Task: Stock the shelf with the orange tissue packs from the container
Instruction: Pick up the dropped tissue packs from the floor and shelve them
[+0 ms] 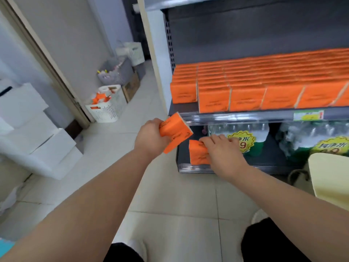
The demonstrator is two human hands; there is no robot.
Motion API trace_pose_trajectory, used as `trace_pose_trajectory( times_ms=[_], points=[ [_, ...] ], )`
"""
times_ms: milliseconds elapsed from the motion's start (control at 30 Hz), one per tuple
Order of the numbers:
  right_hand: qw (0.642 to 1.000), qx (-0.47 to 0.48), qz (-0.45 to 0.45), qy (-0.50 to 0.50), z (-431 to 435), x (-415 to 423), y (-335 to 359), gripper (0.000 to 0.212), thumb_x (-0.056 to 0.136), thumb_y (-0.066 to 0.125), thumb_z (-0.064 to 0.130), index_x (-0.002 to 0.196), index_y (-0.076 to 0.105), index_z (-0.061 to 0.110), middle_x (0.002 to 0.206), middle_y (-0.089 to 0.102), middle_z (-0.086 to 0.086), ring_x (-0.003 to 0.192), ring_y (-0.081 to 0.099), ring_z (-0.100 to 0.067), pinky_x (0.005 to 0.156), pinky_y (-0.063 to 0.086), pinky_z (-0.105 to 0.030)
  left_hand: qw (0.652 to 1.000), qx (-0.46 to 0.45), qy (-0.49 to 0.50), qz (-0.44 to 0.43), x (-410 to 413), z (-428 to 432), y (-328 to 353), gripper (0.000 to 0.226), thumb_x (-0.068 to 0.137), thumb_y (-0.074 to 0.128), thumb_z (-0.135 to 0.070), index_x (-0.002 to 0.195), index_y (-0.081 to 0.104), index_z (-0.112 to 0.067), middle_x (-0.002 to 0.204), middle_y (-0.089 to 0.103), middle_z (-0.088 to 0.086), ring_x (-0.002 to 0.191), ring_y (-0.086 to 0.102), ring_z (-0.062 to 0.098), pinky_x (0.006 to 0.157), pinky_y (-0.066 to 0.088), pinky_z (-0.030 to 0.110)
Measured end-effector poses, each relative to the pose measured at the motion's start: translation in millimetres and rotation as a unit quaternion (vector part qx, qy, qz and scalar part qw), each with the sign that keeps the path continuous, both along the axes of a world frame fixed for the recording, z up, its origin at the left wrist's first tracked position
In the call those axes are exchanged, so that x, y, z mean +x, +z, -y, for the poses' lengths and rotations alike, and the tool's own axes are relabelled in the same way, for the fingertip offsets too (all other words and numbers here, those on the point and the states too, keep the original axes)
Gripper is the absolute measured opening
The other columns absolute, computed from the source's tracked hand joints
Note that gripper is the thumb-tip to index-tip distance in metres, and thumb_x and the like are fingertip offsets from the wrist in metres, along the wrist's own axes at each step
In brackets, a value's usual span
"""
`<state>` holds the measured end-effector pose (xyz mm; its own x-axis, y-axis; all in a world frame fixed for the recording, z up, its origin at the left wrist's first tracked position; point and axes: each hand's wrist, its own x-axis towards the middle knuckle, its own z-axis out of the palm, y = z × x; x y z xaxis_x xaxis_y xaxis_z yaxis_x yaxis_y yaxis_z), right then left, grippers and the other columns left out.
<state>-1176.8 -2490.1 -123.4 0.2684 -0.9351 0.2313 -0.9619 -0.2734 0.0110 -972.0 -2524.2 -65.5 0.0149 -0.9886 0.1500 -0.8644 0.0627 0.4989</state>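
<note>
Orange tissue packs (174, 132) are clamped by fingers of left hand (151, 136) and right hand (222, 154); one could be dropped if knocked on the shelf (245, 115) lip.

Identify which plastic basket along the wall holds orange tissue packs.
The white slotted plastic basket nearest the camera: orange tissue packs show above its rim. The grey basket and the far white basket show none.
</note>
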Motion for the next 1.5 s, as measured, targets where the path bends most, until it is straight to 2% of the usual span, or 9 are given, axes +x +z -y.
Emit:
trace_pose_trajectory(
  times_ms=[167, 267, 367, 467, 567, 833, 1133, 1300, 1500],
  points=[
    [0.998, -0.040, 0.040, -0.028, 21.5, -18.0, 58.0, 0.055, 0.081, 0.057, 0.012, 0.132, 0.041, 0.022, 0.128, 0.050, -0.003, 0.118, 0.043, -0.027, 0.095, 0.031, -0.047, 0.999, -0.021, 0.024, 0.011, -17.4, 13.1, 38.4, 0.041, 0.080, 0.064, -0.014, 0.119, 0.051, -0.014, 0.111, 0.061, 0.009, 0.103, 0.057, 0.030, 0.076, 0.044, 0.032],
    [0.998, -0.033, 0.031, -0.039, 45.2, -26.2, 74.8, 0.056, 0.083, 0.052, 0.010, 0.136, 0.037, 0.022, 0.130, 0.049, -0.001, 0.120, 0.043, -0.024, 0.102, 0.026, -0.049, 0.998, -0.022, 0.030, 0.048, -18.0, 32.7, 42.7, 0.039, 0.081, 0.061, -0.015, 0.119, 0.050, -0.015, 0.112, 0.060, 0.011, 0.104, 0.054, 0.030, 0.083, 0.050, 0.041],
    [0.998, -0.025, 0.041, -0.045, 71.5, -37.0, 84.5, 0.056, 0.085, 0.054, 0.012, 0.136, 0.035, 0.023, 0.128, 0.051, 0.000, 0.119, 0.046, -0.022, 0.107, 0.022, -0.049, 0.994, -0.028, 0.030, 0.102, -21.5, 63.9, 43.5, 0.040, 0.084, 0.057, -0.016, 0.124, 0.050, -0.015, 0.117, 0.056, 0.011, 0.112, 0.046, 0.031, 0.088, 0.046, 0.043],
    [0.996, -0.038, 0.066, -0.038, 95.5, -48.1, 89.1, 0.057, 0.083, 0.059, 0.010, 0.134, 0.037, 0.022, 0.127, 0.050, 0.000, 0.120, 0.045, -0.022, 0.101, 0.028, -0.041, 0.979, -0.053, 0.043, 0.191, -30.3, 103.8, 45.7, 0.045, 0.085, 0.058, -0.023, 0.129, 0.050, -0.023, 0.125, 0.048, 0.010, 0.118, 0.039, 0.031, 0.094, 0.039, 0.040],
    [0.996, -0.047, 0.068, -0.013, 113.8, -54.6, 87.6, 0.056, 0.084, 0.057, 0.006, 0.134, 0.039, 0.022, 0.128, 0.045, 0.000, 0.121, 0.039, -0.021, 0.097, 0.031, -0.038, 0.972, -0.053, 0.047, 0.225, -42.1, 141.2, 45.3, 0.045, 0.086, 0.059, -0.025, 0.130, 0.051, -0.030, 0.126, 0.043, 0.009, 0.120, 0.036, 0.031, 0.095, 0.036, 0.039],
    [0.998, -0.044, 0.048, -0.011, 137.6, -63.2, 69.2, 0.058, 0.084, 0.056, 0.003, 0.135, 0.039, 0.025, 0.128, 0.042, 0.004, 0.120, 0.036, -0.017, 0.099, 0.026, -0.037, 0.983, -0.053, 0.021, 0.174, -56.0, 206.7, 13.6, 0.049, 0.086, 0.055, -0.009, 0.132, 0.053, -0.026, 0.124, 0.046, 0.011, 0.115, 0.039, 0.031, 0.096, 0.040, 0.036],
    [0.997, -0.036, 0.063, -0.005, 137.9, -57.4, 63.7, 0.059, 0.084, 0.061, 0.008, 0.135, 0.041, 0.029, 0.126, 0.046, 0.008, 0.123, 0.041, -0.015, 0.100, 0.026, -0.037, 0.996, -0.070, 0.046, 0.043, -62.8, 219.5, -3.5, 0.044, 0.081, 0.058, 0.003, 0.123, 0.047, -0.008, 0.124, 0.041, 0.013, 0.116, 0.039, 0.028, 0.077, 0.040, 0.030],
    [0.996, -0.038, 0.079, 0.028, 139.5, -27.8, 71.8, 0.052, 0.088, 0.058, 0.015, 0.135, 0.041, 0.028, 0.126, 0.047, 0.008, 0.121, 0.043, -0.015, 0.094, 0.028, -0.035, 0.995, -0.092, 0.037, 0.022, -40.4, 198.6, 6.8, 0.065, 0.078, 0.054, 0.008, 0.138, 0.039, -0.010, 0.138, 0.035, 0.012, 0.129, 0.030, 0.029, 0.099, 0.040, 0.036],
    [0.989, -0.031, 0.119, 0.082, 166.1, 39.7, 83.6, 0.052, 0.089, 0.059, 0.015, 0.136, 0.040, 0.024, 0.131, 0.046, 0.001, 0.125, 0.041, -0.020, 0.100, 0.030, -0.039, 0.992, -0.079, 0.096, 0.005, 7.5, 174.5, 22.4, 0.063, 0.079, 0.055, 0.009, 0.137, 0.043, -0.011, 0.141, 0.035, 0.010, 0.131, 0.032, 0.027, 0.100, 0.039, 0.033]
  ],
)
